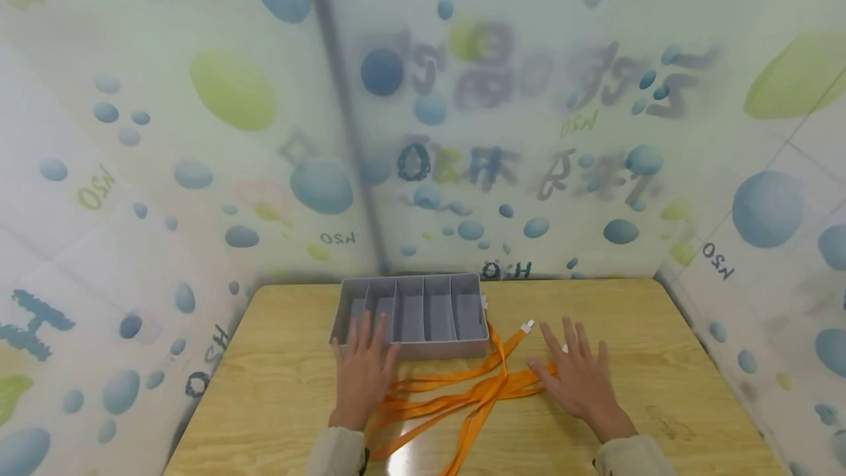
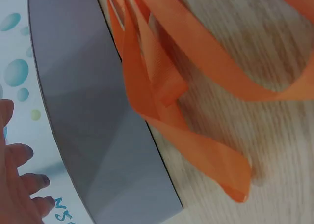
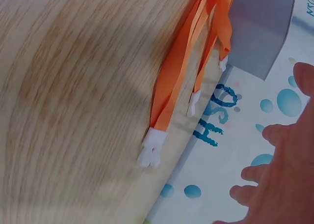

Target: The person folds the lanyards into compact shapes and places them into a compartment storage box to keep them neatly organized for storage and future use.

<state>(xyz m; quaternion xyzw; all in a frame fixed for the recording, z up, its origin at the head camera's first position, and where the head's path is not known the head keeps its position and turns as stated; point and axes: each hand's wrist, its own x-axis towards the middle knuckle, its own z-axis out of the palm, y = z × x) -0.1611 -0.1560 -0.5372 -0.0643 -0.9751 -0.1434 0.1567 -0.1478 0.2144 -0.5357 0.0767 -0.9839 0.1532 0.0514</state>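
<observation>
Several orange lanyards (image 1: 489,388) lie in a loose, crossing pile on the wooden table, between my two hands. White plastic clips (image 3: 153,148) finish their far right ends. Behind the pile stands a grey divided box (image 1: 423,350) with several compartments; no contents show in the visible ones. My left hand (image 1: 362,373) has its fingers spread before the box's left part and hides some of it. On the other side my right hand (image 1: 581,380), fingers also spread, is at the right ends of the lanyards and partly covers one clip. Neither hand grips anything.
The light wooden table (image 1: 277,358) meets a printed curtain (image 1: 463,131) with blue and green drops at its back edge. Similar patterned walls close in the left and right sides. The box stands close to the back edge.
</observation>
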